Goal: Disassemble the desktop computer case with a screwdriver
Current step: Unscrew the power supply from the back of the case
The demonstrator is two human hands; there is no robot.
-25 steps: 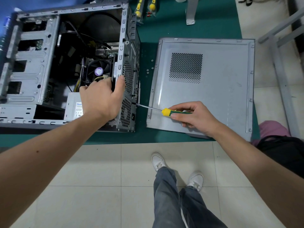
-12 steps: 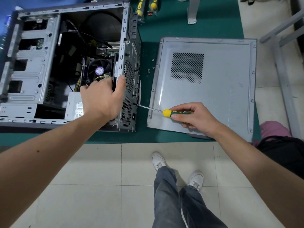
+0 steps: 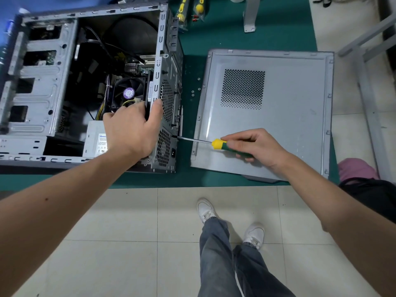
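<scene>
While one opened computer case (image 3: 85, 86) lay on its side on the green mat (image 3: 214, 179), the left hand (image 3: 132, 129) gripped its rear frame edge, thumb outside against the perforated back panel, fingers curled inside beside the single cooler fan (image 3: 128, 93). One detached side panel (image 3: 278, 114) lay flat under and beyond the right hand (image 3: 255, 146), its near corner jutting past the mat edge. That hand was wrapped around the green-and-yellow handle of one screwdriver (image 3: 222, 145), the shaft reaching leftward to the case's back panel, just right of the left hand; whether the tip sat in a screw was too small to tell. About four loose screws (image 3: 192, 93) dotted the mat between case and panel, beyond both hands. Two yellow-handled tools (image 3: 182, 16) were cut off at the top edge. The case's far-left end ran out of view.
</scene>
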